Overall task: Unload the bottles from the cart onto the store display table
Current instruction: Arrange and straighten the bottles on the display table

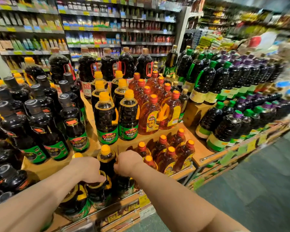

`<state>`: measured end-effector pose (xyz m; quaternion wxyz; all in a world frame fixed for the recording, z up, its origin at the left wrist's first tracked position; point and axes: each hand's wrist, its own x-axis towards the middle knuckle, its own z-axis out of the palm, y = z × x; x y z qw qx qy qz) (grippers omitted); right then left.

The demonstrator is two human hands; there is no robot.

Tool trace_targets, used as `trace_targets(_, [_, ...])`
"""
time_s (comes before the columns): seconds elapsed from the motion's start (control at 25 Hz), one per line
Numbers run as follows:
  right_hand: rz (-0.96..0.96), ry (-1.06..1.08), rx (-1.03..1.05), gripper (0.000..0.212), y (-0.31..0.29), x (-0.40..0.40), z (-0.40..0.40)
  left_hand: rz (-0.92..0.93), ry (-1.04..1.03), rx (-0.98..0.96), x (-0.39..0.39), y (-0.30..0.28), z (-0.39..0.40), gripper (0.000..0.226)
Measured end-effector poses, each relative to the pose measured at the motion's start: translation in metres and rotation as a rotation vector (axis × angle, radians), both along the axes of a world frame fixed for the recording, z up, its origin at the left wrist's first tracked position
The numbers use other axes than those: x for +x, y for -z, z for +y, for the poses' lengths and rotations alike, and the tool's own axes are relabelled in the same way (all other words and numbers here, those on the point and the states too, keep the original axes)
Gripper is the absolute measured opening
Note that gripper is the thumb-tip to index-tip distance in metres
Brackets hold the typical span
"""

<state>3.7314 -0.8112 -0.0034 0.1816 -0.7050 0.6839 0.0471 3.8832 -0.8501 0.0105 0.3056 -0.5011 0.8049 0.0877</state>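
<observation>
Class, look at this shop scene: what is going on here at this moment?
A person is stocking a store display table crowded with bottles. Both hands are down in its front row: the left hand grips a dark yellow-handled bottle, and the right hand is on a dark bottle beside it, next to a yellow-capped bottle. No cart is in view.

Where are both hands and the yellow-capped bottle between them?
left hand (87, 169), head view, back of the hand.
right hand (126, 162), head view, back of the hand.
yellow-capped bottle (106, 155), head view, its shoulder below the cap.
</observation>
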Motion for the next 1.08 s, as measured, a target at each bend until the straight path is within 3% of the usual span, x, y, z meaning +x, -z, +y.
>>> trace_targets(0.16, [-0.251,0.057,0.002,0.062,0.002,-0.025,0.014,-0.161,-0.036,0.019,-0.02,-0.019,0.003,0.068])
trace_targets(0.24, [-0.365,0.109,-0.094,0.055,-0.007,-0.057,0.015,-0.16,-0.004,-0.132,-0.04,-0.034,0.006,0.059])
trace_targets(0.36, [-0.411,0.272,-0.293,0.033,-0.021,-0.123,0.012,0.041,0.056,-0.357,-0.095,-0.046,0.02,0.06])
trace_targets(0.48, [-0.326,0.398,-0.353,0.023,-0.025,-0.198,0.009,0.225,0.139,-0.26,-0.17,-0.034,0.03,0.059])
trace_targets(0.72, [-0.123,0.461,-0.119,0.027,0.004,-0.31,0.012,0.259,0.099,-0.126,-0.277,0.013,0.015,0.054])
trace_targets(0.88, [-0.179,0.486,0.027,0.05,0.026,-0.338,0.011,0.236,0.071,0.032,-0.301,0.055,0.005,0.042])
trace_targets(0.96, [-0.231,0.496,0.047,0.043,0.028,-0.339,0.008,0.175,-0.035,0.059,-0.312,0.058,0.006,0.041])
trace_targets(1.08, [-0.254,0.449,0.073,0.039,0.03,-0.343,0.002,-0.002,0.11,0.114,-0.322,0.058,0.006,0.048])
